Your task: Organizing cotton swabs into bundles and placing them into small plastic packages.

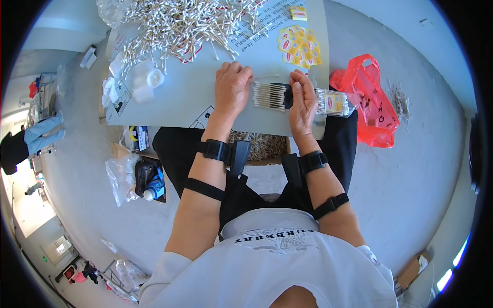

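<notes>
My left hand is over the table with its fingers curled and closed. A thin, pale, blurred cotton swab extends from near its fingertips toward the right. In front of my right hand, a neat row of cotton swabs lies side by side across a small flat black holder. My right hand's bent fingers and thumb are against the holder's right end; part of the grip is hidden. Just right of that hand lies a clear pack of cotton swabs with a yellow and white label, at the table's edge.
A large loose heap of cotton swabs covers the table's far left. Yellow cards lie at the far right, clear plastic pieces at left. A red plastic bag hangs beyond the right edge. An open box of swabs sits below the table.
</notes>
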`<state>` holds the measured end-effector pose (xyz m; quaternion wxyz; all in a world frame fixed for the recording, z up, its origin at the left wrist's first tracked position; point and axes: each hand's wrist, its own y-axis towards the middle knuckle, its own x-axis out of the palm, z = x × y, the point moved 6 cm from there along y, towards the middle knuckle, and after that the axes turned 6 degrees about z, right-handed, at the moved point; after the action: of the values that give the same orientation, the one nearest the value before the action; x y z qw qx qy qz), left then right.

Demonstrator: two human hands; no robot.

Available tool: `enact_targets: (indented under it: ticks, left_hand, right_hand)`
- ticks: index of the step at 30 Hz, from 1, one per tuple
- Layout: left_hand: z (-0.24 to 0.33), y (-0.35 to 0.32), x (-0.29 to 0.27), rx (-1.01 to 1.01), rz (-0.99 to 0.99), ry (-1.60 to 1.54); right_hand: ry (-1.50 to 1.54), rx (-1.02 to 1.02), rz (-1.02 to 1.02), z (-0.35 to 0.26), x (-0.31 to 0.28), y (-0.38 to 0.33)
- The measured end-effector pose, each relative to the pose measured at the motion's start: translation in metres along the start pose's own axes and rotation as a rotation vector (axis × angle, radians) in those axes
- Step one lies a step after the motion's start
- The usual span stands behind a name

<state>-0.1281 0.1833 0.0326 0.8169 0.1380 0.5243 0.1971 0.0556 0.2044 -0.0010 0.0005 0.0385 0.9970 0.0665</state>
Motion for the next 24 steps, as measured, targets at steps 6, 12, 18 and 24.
enact_targets:
  ticks: [6,12,18,24]
  left_hand:
    - [0.012,-0.006,0.005,0.026,-0.009,-0.238]
    - [0.027,-0.029,0.025,-0.356,0.127,-0.792]
    - [0.022,-0.01,0.014,-0.082,0.204,-0.333]
    - [0.026,0.001,0.019,0.066,0.015,-0.17]
  right_hand:
    - [0.246,0.111,0.046,0.002,0.003,-0.003]
    - [0.181,0.068,0.064,0.008,0.01,-0.007]
    - [0.186,0.118,0.107,0.005,0.011,-0.005]
    - [0.237,0.112,0.073,0.005,0.005,0.0]
